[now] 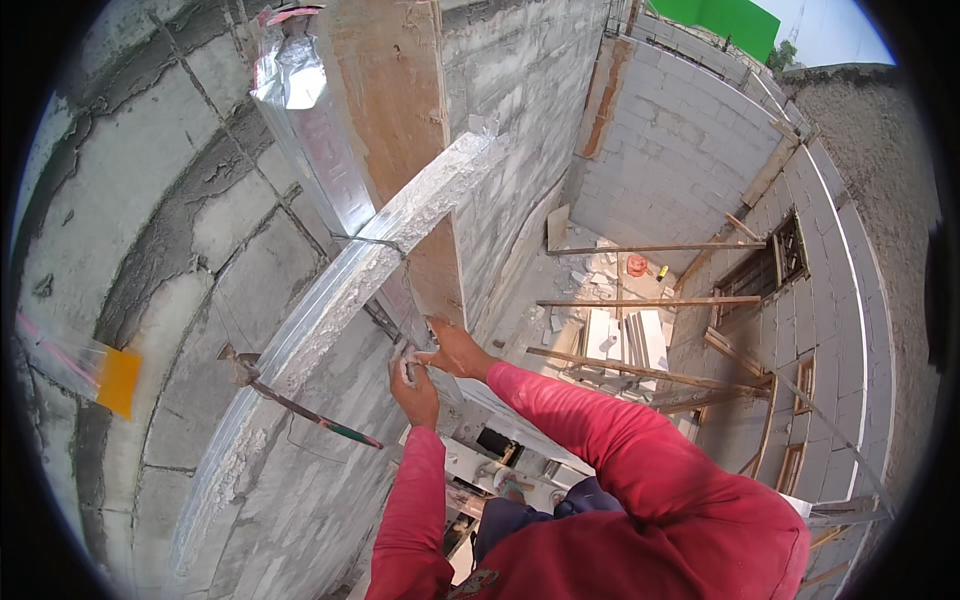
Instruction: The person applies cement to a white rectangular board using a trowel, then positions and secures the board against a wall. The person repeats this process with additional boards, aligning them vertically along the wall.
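**Two hands at a wire tie on formwork against a block wall**

Head view, looking steeply down from a height. A grey block wall (150,200) fills the left half of the picture. Against it a tall wooden board (395,110) is stood upright, with a silvery plastic-wrapped strip (310,140) beside it. A long pale plank (330,300), crusted with dried mortar, is laid diagonally across the board.

Two forearms in red sleeves are raised from the lower edge. The left hand (413,385) is closed, its fingers pinched together on a small piece of thin wire (385,322) just below the plank. The right hand (458,350) is pressed against the lower edge of the board, fingers held together and laid flat; nothing is seen to be gripped in it. The wire is found where plank and board cross, between the two hands.

As a judgement, the tie is best made with the wire pulled taut while the board is kept steady, so the plank cannot slip.

A steel nail or pin with a green-tipped rod (300,405) is stuck out of the wall just left of the hands and could catch a sleeve. A yellow tag (118,380) is fixed far left. Far below, wooden props (650,300) are spanned between walls over rubble, blocks and a small red bucket (637,265). Footing is hidden.
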`<move>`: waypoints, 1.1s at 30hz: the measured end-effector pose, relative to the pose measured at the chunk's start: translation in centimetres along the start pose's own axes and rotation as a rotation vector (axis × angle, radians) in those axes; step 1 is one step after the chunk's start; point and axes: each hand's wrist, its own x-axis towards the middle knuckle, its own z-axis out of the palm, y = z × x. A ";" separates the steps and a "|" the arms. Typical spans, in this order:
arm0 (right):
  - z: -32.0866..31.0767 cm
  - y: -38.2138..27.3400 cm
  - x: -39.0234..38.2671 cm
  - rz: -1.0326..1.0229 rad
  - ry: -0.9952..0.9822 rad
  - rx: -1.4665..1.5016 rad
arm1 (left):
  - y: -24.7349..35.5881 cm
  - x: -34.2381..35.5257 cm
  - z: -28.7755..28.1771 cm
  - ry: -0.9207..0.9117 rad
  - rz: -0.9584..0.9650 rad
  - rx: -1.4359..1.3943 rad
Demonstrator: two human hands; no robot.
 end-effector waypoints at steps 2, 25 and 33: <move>1.0 -0.1 -0.3 -0.017 0.098 -0.014 | -0.3 0.6 -2.0 -0.180 0.022 0.092; 3.7 0.8 -3.2 -0.096 0.459 0.077 | 2.6 2.2 0.1 -0.237 -0.344 0.151; -4.9 0.9 -23.7 0.072 0.492 0.260 | 2.2 3.0 0.6 -0.200 -0.305 0.134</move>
